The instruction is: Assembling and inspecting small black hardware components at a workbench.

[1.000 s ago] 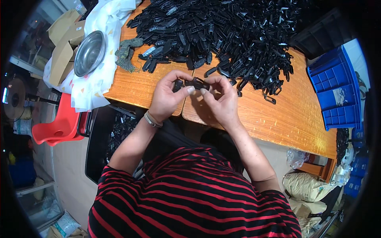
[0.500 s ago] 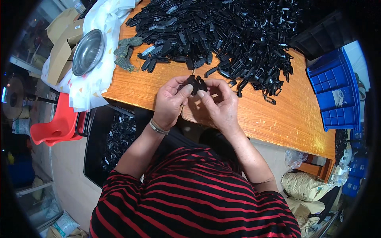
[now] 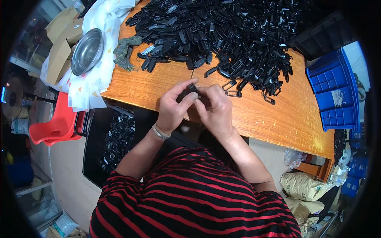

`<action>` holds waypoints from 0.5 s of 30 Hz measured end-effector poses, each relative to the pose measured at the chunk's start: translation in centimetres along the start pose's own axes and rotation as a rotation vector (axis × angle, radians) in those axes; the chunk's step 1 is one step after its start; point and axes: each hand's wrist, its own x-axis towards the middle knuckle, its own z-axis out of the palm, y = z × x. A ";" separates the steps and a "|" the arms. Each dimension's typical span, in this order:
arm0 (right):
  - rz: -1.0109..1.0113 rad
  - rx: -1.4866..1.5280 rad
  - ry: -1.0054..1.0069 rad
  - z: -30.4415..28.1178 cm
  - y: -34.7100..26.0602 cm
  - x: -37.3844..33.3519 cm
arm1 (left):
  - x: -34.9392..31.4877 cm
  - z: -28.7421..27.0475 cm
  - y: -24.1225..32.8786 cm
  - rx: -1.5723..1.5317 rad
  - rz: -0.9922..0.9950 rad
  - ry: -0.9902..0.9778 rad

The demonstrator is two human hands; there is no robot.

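Note:
Above the table's near edge, my left hand (image 3: 170, 106) grips a small black plastic piece (image 3: 192, 88) between thumb and fingers. My right hand (image 3: 216, 108) is closed against the same piece from the other side, its thumb and bent fingers pinching there. Much of the piece is hidden by my fingers, and I cannot tell whether it is one part or several stacked together. Just right of my right hand, a black oblong plastic frame (image 3: 233, 94) lies on the wood. Beyond both hands spreads a large heap of similar black plastic parts (image 3: 222, 37).
The wooden table (image 3: 285, 119) carries a dark knitted glove-like cloth (image 3: 125, 53) at left. A metal bowl (image 3: 87, 51) rests on white sheeting beside a cardboard box (image 3: 59, 59). A black bin (image 3: 93, 146) holds more parts below. Blue crates (image 3: 335, 89) stand right; a red chair (image 3: 59, 121) is left.
My right hand has shifted slightly left and its fingers have curled in closer to my left hand. The black piece has turned between them, and more of the loose frames on the table show.

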 end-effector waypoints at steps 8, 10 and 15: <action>0.087 -0.011 0.087 0.4 -0.3 -0.8 | -0.7 0.8 -0.3 -0.062 -0.044 0.013; 0.063 0.021 -0.015 0.4 0.0 -0.9 | -0.6 0.5 0.2 -0.040 -0.065 -0.040; 0.152 0.212 -0.127 1.5 -0.9 -1.8 | -0.4 0.0 0.6 -0.048 -0.106 -0.142</action>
